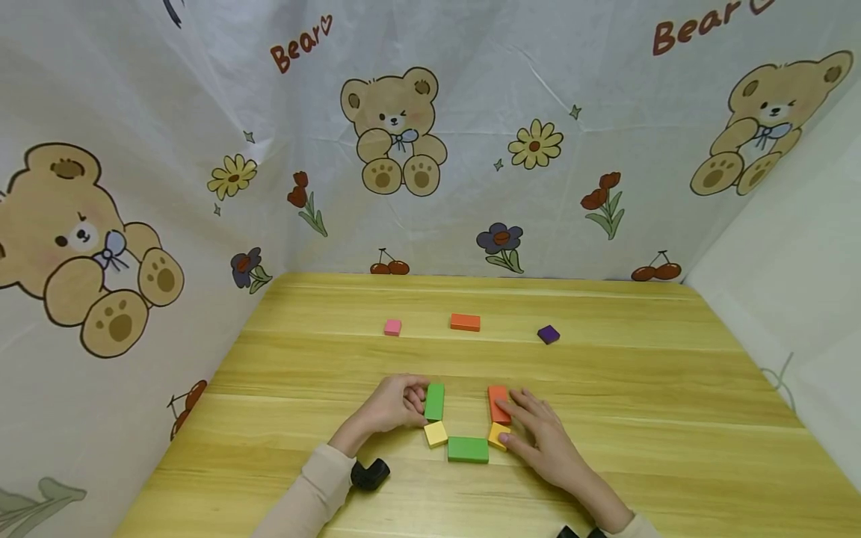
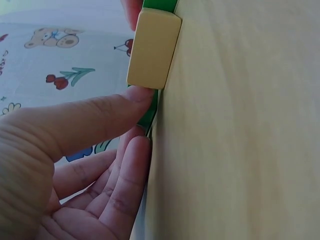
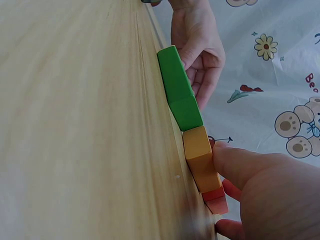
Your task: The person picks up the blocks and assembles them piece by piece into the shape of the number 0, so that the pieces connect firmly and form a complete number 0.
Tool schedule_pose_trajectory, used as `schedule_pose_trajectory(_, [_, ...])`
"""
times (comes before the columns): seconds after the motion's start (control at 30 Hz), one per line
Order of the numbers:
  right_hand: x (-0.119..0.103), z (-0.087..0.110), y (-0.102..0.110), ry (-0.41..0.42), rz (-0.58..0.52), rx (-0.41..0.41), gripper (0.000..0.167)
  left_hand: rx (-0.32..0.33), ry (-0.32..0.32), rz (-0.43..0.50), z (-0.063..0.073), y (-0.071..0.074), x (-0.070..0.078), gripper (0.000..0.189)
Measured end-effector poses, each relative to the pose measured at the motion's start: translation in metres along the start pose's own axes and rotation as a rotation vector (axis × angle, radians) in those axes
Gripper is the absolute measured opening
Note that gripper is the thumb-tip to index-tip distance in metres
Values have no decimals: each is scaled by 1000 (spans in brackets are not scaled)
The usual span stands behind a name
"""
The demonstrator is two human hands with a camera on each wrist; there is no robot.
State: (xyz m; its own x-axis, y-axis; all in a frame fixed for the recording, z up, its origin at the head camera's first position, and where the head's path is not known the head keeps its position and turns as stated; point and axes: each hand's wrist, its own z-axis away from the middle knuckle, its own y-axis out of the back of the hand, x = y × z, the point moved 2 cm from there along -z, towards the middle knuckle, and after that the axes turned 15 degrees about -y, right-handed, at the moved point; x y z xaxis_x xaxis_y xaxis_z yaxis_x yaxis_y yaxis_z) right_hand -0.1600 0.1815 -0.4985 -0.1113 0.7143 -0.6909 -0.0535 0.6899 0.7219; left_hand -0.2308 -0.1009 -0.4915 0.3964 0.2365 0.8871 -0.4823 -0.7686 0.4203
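On the wooden table, blocks form a U. My left hand (image 1: 395,403) pinches an upright-running green block (image 1: 434,402) on the left side, thumb at its near end. Just below it lies a yellow block (image 1: 436,434), whose side hides part of the green block in the left wrist view. Another green block (image 1: 467,450) forms the bottom. On the right, a yellow-orange block (image 1: 498,436) meets an orange-red block (image 1: 498,404). My right hand (image 1: 546,442) has its fingers extended onto the orange-red block, while its thumb (image 3: 235,162) touches the yellow-orange one.
Farther back lie a pink block (image 1: 393,327), an orange-red block (image 1: 466,322) and a dark purple block (image 1: 548,334). A bear-print cloth (image 1: 457,149) hangs behind and along the left side of the table (image 1: 639,359).
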Motion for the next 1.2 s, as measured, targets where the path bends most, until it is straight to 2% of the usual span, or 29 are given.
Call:
schedule_pose_trajectory(0.33, [0, 1, -1, -7, 0, -4, 53, -10, 2, 9, 2, 1, -2, 70])
schedule_pose_trajectory(0.47, [0, 0, -2, -1, -3, -5, 52, -6, -11, -54, 8, 3, 0, 70])
schedule_pose_trajectory(0.53, [0, 0, -2, 3, -3, -5, 52, 16, -19, -108, 13, 3, 4, 68])
schedule_pose_trajectory(0.63, [0, 0, -2, 3, -2, -2, 52, 83, -27, -171, 21, -1, 11, 63])
schedule_pose_trajectory(0.77, [0, -1, -2, -3, 4, -1, 52, 191, -30, -205, 31, -14, 20, 61])
schedule_pose_trajectory(0.87, [1, -1, -1, -6, 8, 1, 52, 241, -32, -239, 34, -24, 22, 64])
schedule_pose_trajectory(1.0, [1, -1, -1, -7, 11, 2, 53, 263, -58, -284, 36, -34, 18, 64])
schedule_pose_trajectory(1.2, [1, 0, -1, -7, 14, 1, 53, 253, -98, -337, 36, -41, 9, 59])
